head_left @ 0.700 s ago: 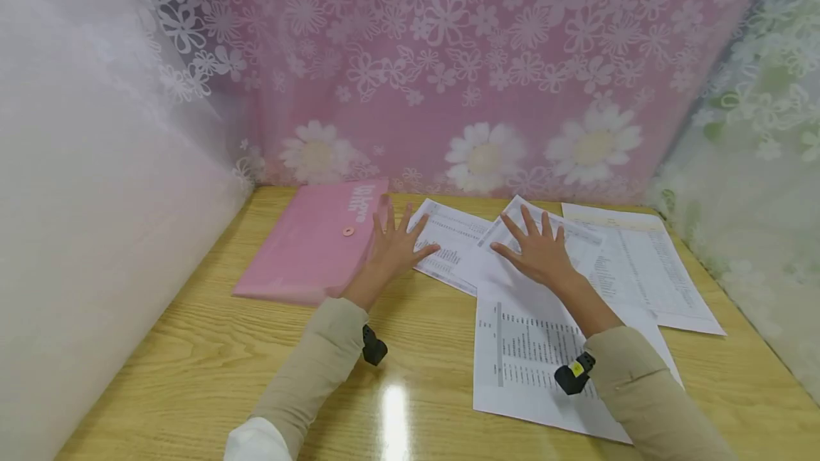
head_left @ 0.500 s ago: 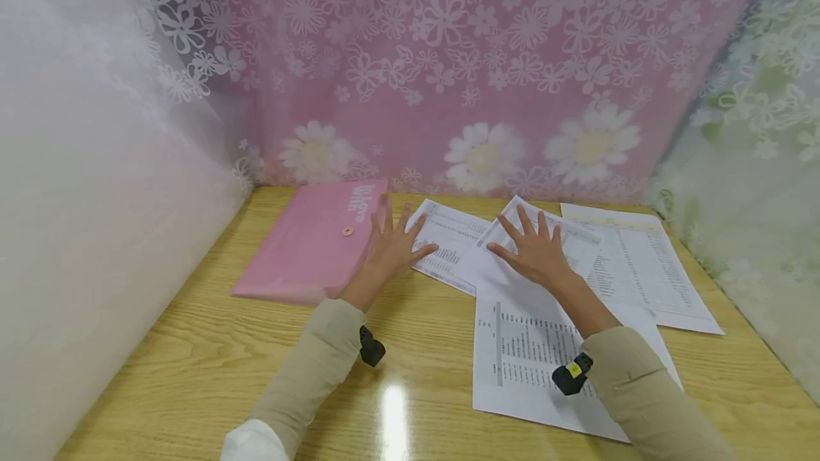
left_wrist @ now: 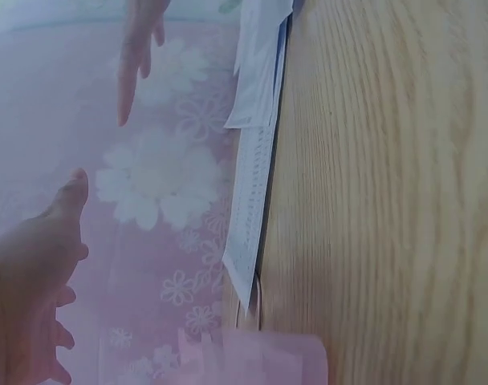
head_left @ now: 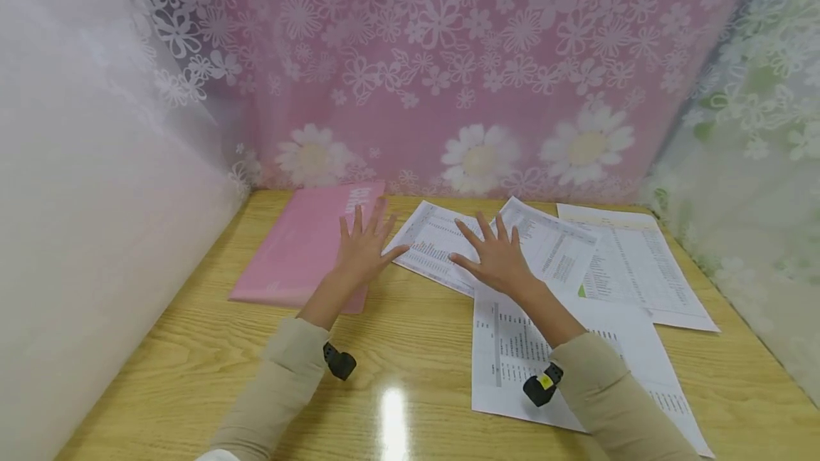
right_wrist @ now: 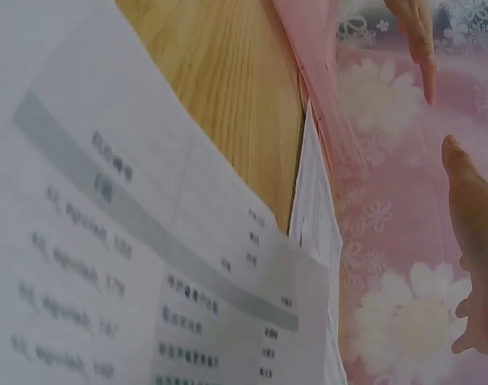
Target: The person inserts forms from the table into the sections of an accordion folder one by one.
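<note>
Papers lie spread over the right half of the wooden table, four printed sheets overlapping loosely, none squared up with another. The largest in view is the near sheet, running toward the person under the right sleeve. Behind it, by the flowered curtain, sit the right-hand sheet, the tilted middle sheet and the left sheet, whose near corner lies beside the pink folder.

That folder lies flat on the left of the table, its far edge near the curtain; from here I cannot make out whether its flap is fastened or loose, since the left hand covers that part.

Left hand is spread, fingers straight and apart, over the folder's right edge, gripping nothing. Right hand is likewise spread flat, over the place where the left, middle and near sheets overlap, holding nothing either. The two hands are apart, with the left sheet showing between them. Whether the palms press down or float just above is hard to tell from the head view, and the wrist views show only fingertips against the curtain.

As for progress, I judge the work barely begun: no sheet is gathered, stacked or inside the folder, so collecting, squaring and filing all appear to be left.
</note>
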`<state>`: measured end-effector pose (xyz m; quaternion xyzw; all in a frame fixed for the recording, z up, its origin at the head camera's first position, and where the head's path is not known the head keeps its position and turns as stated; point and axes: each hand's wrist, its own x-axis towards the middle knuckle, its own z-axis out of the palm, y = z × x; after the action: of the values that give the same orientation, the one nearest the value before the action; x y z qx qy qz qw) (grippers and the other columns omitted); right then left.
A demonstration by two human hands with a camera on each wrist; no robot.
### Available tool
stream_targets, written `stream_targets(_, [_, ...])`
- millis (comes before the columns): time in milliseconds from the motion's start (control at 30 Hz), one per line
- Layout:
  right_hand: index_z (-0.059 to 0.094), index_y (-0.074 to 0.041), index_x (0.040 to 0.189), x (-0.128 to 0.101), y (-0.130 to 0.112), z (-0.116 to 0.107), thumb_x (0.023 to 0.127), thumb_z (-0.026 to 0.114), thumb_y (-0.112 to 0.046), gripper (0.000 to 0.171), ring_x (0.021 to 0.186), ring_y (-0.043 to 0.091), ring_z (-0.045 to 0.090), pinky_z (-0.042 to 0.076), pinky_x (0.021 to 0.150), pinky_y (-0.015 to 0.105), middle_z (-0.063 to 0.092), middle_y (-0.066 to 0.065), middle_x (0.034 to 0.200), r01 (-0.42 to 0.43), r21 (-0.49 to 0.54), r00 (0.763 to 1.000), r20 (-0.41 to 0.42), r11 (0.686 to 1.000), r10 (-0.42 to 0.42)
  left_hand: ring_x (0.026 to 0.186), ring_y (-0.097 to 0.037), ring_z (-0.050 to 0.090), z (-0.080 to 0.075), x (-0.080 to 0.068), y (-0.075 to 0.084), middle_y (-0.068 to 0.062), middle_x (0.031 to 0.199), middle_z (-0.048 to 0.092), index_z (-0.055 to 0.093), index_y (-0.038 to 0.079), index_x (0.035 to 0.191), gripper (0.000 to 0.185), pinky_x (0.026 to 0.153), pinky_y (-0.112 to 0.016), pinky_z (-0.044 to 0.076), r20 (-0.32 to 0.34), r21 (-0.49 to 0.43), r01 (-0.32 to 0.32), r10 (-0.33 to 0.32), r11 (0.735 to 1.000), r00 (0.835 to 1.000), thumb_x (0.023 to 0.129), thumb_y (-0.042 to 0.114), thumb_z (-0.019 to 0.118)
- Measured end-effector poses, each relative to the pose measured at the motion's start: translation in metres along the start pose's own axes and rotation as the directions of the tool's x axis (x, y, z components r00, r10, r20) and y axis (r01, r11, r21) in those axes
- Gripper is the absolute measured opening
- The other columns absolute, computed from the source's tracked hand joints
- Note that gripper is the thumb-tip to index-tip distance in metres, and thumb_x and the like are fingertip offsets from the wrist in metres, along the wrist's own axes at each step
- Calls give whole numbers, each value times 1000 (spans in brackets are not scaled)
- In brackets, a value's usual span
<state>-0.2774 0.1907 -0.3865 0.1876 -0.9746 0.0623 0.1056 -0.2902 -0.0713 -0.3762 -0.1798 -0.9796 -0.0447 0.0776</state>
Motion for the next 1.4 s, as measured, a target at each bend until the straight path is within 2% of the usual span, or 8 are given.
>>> stream_targets(200, [25, -25, 147, 5, -36, 16, 89, 44, -59, 70, 132, 45, 3, 9, 97, 66, 9, 13, 151, 44, 37, 999, -12, 998, -43, 132, -42, -6, 0, -19, -20, -14, 151, 2, 20, 20, 148, 68, 99, -61, -4, -33, -15, -17, 16, 1000, 999, 93, 58, 31])
stream_targets(333, [24, -27, 147, 8, -59, 29, 89, 42, -60, 70, 132, 45, 5, 11, 97, 66, 9, 11, 152, 58, 59, 998, -5, 997, -58, 132, -43, -6, 4, -31, -30, -16, 151, 5, 27, 16, 146, 64, 99, -61, -5, -46, -70, -33, 30, 997, 998, 94, 53, 37])
stream_targets(467, [25, -27, 147, 10, -80, 39, 89, 42, -60, 69, 133, 44, 2, 8, 98, 65, 7, 11, 152, 62, 111, 998, 22, 992, -65, 133, -42, -4, 10, -38, -37, -16, 151, 5, 28, 15, 146, 63, 100, -60, -5, -47, -99, -53, 49, 994, 998, 94, 50, 40])
stream_targets(667, [31, -25, 145, 13, -104, 53, 89, 44, -59, 67, 132, 45, 4, 9, 98, 64, 12, 13, 151, 59, 181, 998, 9, 982, -62, 133, -42, 3, 21, -45, -42, -19, 149, 11, 29, 12, 145, 62, 100, -60, 2, -68, -116, -111, 103, 987, 992, 95, 43, 46])
stream_targets(967, [41, -17, 140, 12, -123, 69, 90, 45, -55, 63, 131, 46, 14, 17, 98, 62, 25, 18, 146, 82, 254, 997, -13, 964, -81, 130, -45, 14, 30, -50, -42, -22, 147, 18, 42, 2, 136, 56, 97, -63, 18, -96, -95, -158, 149, 983, 984, 93, 35, 54])
stream_targets(1100, [47, -12, 135, 10, -126, 78, 91, 49, -49, 58, 129, 43, 24, 22, 100, 56, 37, 18, 140, 95, 306, 995, -48, 947, -84, 126, -47, 25, 31, -50, -40, -20, 144, 28, 46, 6, 134, 48, 94, -61, 27, -42, -74, -117, 114, 990, 993, 93, 30, 55])
stream_targets(1233, [56, -6, 125, 10, -129, 85, 90, 57, -36, 46, 123, 40, 36, 29, 98, 51, 50, 18, 129, 131, 397, 989, -116, 909, -92, 120, -45, 37, 29, -51, -37, -18, 137, 41, 52, 9, 131, 40, 85, -58, 39, 19, -77, -51, 53, 996, 998, 94, 25, 54])
stream_targets(1400, [61, -5, 118, 11, -135, 91, 86, 63, -25, 38, 118, 35, 44, 34, 95, 48, 56, 15, 122, 160, 466, 983, -157, 870, -97, 104, -37, 55, 21, -52, -34, -14, 126, 54, 61, 12, 122, 33, 69, -49, 49, -14, -64, 10, -11, 998, 1000, 90, 15, 57])
